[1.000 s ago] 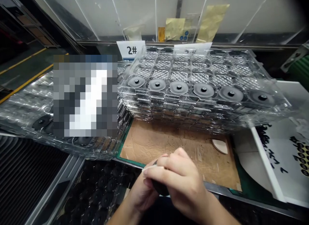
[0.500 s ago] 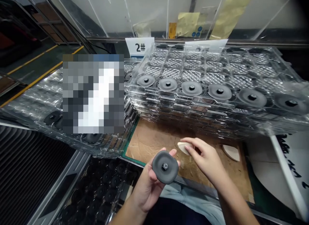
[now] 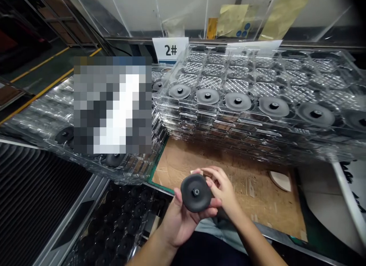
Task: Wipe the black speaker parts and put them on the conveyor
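Observation:
A round black disc (image 3: 188,199) with a short metal-tipped stud at its centre is in my left hand (image 3: 179,224), its stud side facing up toward me. The fingers and thumb hold it by the rim. My right hand (image 3: 225,188) is close behind the disc's right side, fingertips against or just behind its far edge. Between those fingers is a thin cream-coloured pad (image 3: 196,172); only a sliver shows above the disc, and the rest is hidden.
Another cream pad (image 3: 281,181) lies on the brown cardboard (image 3: 254,205) to the right. Behind it stand stacked clear plastic trays (image 3: 217,123), with black discs along the top front row. More trays (image 3: 134,170) are at left. Below left, a tray holds several dark discs (image 3: 122,222). A blurred patch hides part.
My right hand has moved left, bringing the cream pad from beside the disc to behind it. The disc stays in my left hand, nearly in place. The view has shifted slightly.

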Demonstrator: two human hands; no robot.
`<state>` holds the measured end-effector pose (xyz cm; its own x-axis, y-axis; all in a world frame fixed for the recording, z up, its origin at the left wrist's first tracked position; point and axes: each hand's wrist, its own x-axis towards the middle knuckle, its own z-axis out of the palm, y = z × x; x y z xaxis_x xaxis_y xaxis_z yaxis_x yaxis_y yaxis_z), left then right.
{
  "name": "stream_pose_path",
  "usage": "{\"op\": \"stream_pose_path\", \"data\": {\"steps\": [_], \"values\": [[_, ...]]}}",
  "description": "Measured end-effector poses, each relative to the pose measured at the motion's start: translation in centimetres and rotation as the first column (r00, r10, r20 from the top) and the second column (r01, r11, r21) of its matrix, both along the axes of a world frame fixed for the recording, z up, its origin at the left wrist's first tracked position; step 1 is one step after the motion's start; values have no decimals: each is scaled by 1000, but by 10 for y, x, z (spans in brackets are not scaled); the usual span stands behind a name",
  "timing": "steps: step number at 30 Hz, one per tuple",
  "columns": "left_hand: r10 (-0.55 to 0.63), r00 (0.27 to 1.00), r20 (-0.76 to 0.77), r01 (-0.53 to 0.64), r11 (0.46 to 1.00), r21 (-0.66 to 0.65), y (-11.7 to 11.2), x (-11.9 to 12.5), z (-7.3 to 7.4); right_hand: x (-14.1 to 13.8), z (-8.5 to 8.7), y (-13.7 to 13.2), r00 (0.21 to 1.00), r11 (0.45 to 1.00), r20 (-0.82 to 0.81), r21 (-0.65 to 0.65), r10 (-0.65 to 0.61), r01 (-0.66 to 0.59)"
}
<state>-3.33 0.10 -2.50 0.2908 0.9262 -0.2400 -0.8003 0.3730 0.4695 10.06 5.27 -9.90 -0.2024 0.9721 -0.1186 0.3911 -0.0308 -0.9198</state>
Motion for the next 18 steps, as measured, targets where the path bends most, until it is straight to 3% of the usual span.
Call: {"op": "stream_pose_path", "data": {"steps": [2, 3, 5, 6, 8, 11, 13, 16, 18], "values": [[105, 953, -285, -40, 973, 226, 1, -1, -4, 17, 10, -7, 1000, 1000, -23, -6, -21, 20], [192, 874, -447, -11, 926, 377, 1, -2, -6, 25, 15, -11, 999, 999, -29, -13, -35, 35], [380, 650, -658, 158, 780, 606, 3, -4, -10, 38, 25, -22, 997, 997, -30, -26, -74, 73], [445, 556, -702, 251, 715, 652, 4, -5, -11, 43, 29, -28, 994, 994, -37, -35, -105, 103], [499, 458, -736, 367, 648, 667, 6, -6, -11, 49, 40, -41, 979, 982, -87, -57, -185, 181], [502, 418, -757, 409, 640, 650, 7, -6, -8, 50, 58, -52, 931, 960, -239, -117, -275, 254], [488, 420, -765, 411, 649, 640, 5, -5, -7, 48, 71, -53, 912, 962, -316, -163, -260, 217], [435, 434, -789, 402, 690, 601, 2, -5, -5, 45, 89, -45, 920, 969, -369, -243, -129, 38], [360, 443, -821, 412, 732, 543, -1, -6, -5, 45, 98, -38, 902, 941, -432, -314, -22, -128]]}}
